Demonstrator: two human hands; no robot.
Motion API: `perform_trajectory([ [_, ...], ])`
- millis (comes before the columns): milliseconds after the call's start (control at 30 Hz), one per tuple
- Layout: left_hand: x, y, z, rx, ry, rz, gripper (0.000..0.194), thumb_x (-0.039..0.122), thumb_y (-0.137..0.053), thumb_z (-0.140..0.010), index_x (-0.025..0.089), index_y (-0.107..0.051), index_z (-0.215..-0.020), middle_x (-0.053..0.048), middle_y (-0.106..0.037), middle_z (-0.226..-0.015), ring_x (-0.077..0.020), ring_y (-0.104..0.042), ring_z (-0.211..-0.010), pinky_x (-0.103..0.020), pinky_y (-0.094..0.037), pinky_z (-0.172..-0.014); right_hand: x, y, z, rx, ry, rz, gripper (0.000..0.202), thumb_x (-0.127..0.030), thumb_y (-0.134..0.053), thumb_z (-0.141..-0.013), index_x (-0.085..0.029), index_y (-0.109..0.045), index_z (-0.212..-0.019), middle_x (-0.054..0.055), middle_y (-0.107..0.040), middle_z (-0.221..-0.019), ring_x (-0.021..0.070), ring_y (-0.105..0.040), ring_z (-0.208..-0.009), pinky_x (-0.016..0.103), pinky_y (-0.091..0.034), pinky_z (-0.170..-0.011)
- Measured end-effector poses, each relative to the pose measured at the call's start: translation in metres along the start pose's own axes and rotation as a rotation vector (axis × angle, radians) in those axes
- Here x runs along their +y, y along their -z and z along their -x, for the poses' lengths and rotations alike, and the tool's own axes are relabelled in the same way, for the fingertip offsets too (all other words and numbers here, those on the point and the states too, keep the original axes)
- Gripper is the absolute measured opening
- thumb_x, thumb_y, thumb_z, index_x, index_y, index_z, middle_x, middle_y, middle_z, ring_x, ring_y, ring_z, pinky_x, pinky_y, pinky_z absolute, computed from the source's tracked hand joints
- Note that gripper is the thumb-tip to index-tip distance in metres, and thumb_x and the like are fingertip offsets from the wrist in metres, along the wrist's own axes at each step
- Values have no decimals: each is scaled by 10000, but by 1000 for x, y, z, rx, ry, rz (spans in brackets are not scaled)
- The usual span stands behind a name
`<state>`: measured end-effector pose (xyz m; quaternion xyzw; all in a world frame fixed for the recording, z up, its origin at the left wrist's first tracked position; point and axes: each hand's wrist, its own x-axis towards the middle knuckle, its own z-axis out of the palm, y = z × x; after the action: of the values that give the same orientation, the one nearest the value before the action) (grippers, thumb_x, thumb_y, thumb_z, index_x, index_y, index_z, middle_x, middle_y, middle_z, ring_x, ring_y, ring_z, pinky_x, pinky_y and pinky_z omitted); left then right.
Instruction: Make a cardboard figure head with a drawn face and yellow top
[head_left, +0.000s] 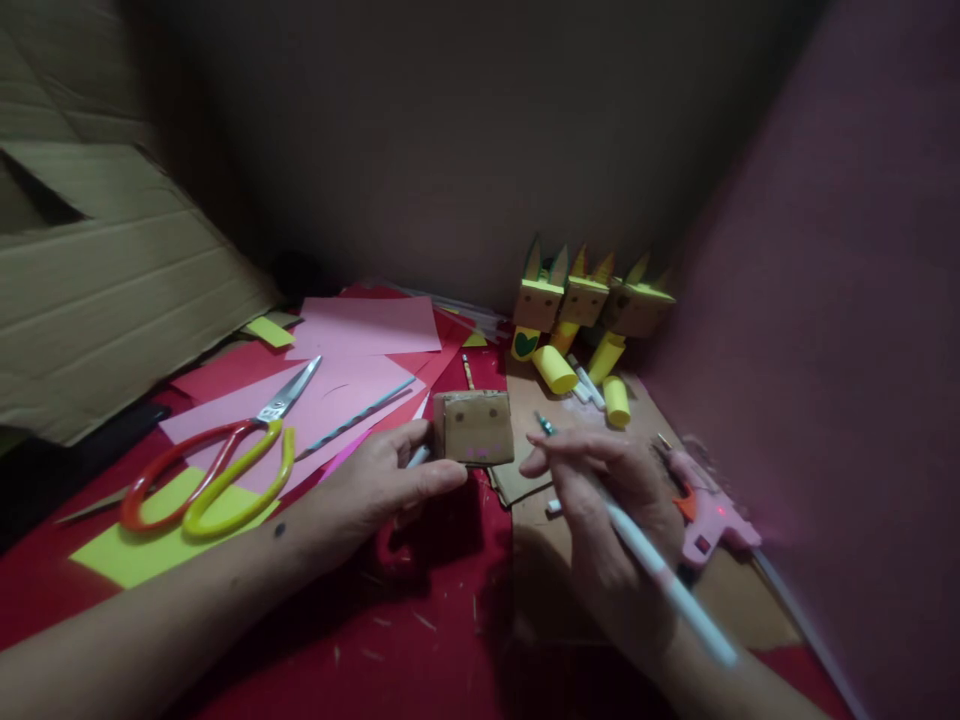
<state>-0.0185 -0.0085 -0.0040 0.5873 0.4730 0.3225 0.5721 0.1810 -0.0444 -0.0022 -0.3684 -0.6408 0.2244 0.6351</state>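
A small cardboard box (478,430) is gripped at its left side by my left hand (390,468). Two dark dots and faint purple marks show on its front face. A pale pen cap or similar stub (418,457) pokes out between the same fingers; its kind is hard to make out. Pinched in my right hand (619,500) is a long white and light-blue pen (667,580), its teal tip pointing up and left toward the box, apart from it. Behind, several cardboard-headed figures (538,305) with pointed ears stand on yellow paper tubes.
Red-and-yellow-handled scissors (281,405) lie on pink paper (360,325) and yellow paper (150,535) at left. A pink glue gun (712,505) with a lit red light rests on cardboard (555,600) at right. Loose yellow tubes (555,370) lie behind. Large cardboard (112,300) leans at far left.
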Motion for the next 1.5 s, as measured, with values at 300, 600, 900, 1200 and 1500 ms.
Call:
perform_trajectory([
  [300,-12,5,-6,-154,7,87,539,441,-715,-775,146,-585,-1207,73,-485,-509,-100,-434,-427,-214,-336,-422,9,7,-18,-77,-182,23,258,-297,-665,-895,-290,-598,-1144,37,-669,-1111,190,-641,-939,393,-539,-839],
  [600,-2,12,-2,-188,52,-45,684,429,-784,-716,155,-609,-1318,62,-538,-548,-102,-417,-467,-237,-291,-461,17,7,-21,-254,-352,-122,326,-271,-708,-817,-269,-556,-1106,70,-657,-1182,241,-650,-1050,436,-528,-870],
  [900,2,18,-5,-236,9,-86,613,371,-805,-734,269,-648,-1318,-27,-738,-1063,-250,-644,-999,-333,-447,-874,22,7,-19,-304,-368,-209,348,-249,-715,-816,-275,-536,-1113,61,-636,-1194,222,-649,-1083,416,-541,-896],
  [1200,-2,26,-12,-274,-60,-56,701,261,-814,-719,265,-576,-1379,-81,-688,-1268,-281,-629,-1152,-345,-478,-936,26,2,-16,-362,-382,-135,406,-219,-731,-773,-277,-524,-1117,61,-637,-1195,226,-669,-1019,455,-566,-912],
  [1500,0,47,-16,-297,-38,-379,535,228,-761,-715,214,-656,-1239,-44,-732,-1047,-249,-645,-958,-301,-462,-801,26,2,-17,-307,-308,-64,328,-215,-694,-812,-268,-560,-1106,57,-675,-1141,217,-681,-1047,437,-551,-958],
])
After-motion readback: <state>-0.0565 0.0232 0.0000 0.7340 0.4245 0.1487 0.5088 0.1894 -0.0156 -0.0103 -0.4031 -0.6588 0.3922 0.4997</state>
